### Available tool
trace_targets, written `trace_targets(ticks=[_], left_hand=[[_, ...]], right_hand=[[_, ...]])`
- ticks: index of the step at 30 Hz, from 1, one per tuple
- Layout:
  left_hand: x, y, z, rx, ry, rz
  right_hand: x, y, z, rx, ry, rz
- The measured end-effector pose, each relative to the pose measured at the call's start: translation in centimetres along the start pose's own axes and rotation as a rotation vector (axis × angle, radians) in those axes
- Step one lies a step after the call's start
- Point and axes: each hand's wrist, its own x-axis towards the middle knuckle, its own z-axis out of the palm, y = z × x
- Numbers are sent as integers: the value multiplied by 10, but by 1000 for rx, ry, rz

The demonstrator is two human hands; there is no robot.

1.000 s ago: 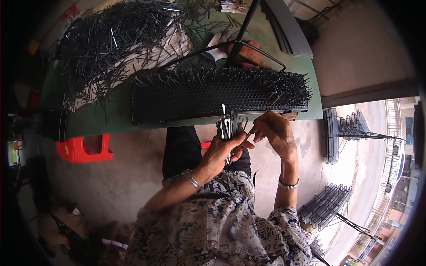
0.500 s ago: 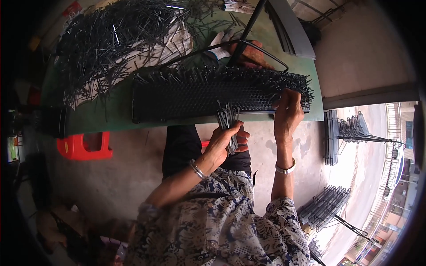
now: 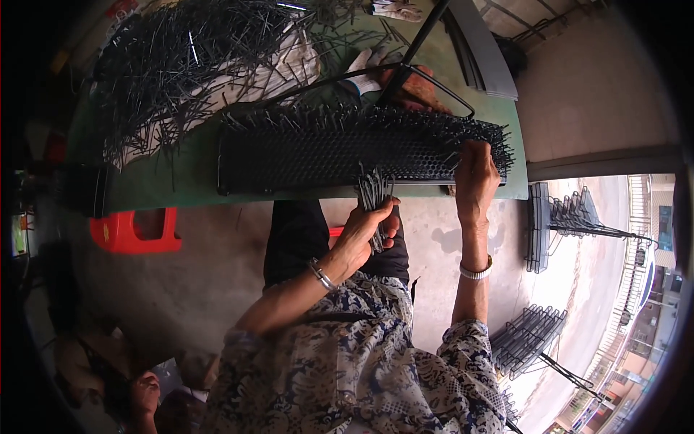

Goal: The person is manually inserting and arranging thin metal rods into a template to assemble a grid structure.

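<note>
My left hand is closed round a bundle of thin grey metal rods, just in front of the table's near edge. Their upper ends fan out close to a long black perforated rack. Many dark rods stick up from the rack's holes along its far side and right end. At that right end is my right hand, its fingers pinched together over the holes. Whatever lies between those fingertips is hidden.
A big heap of dark rods lies on pale sacking on the green table. Behind the rack are a black metal frame and a work glove. A red stool stands below left; another person's hand shows lower left.
My right hand has shifted slightly right along the rack, fingers still pinched. My left hand keeps its bundle in nearly the same place. Another person's hand has come into view at lower left.
</note>
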Motion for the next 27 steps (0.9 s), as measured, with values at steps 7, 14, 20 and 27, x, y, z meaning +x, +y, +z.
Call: trace_targets(ticks=[7, 14, 20, 27], left_hand=[[-4, 2, 7, -59, -105, 14], [-10, 1, 11, -14, -100, 5], [-11, 1, 7, 5, -123, 34], [-13, -3, 5, -2, -73, 23]], right_hand=[[2, 1, 7, 152, -57, -19], [-2, -3, 10, 127, 30, 10], [3, -8, 5, 65, 37, -6], [-5, -9, 11, 28, 55, 16]])
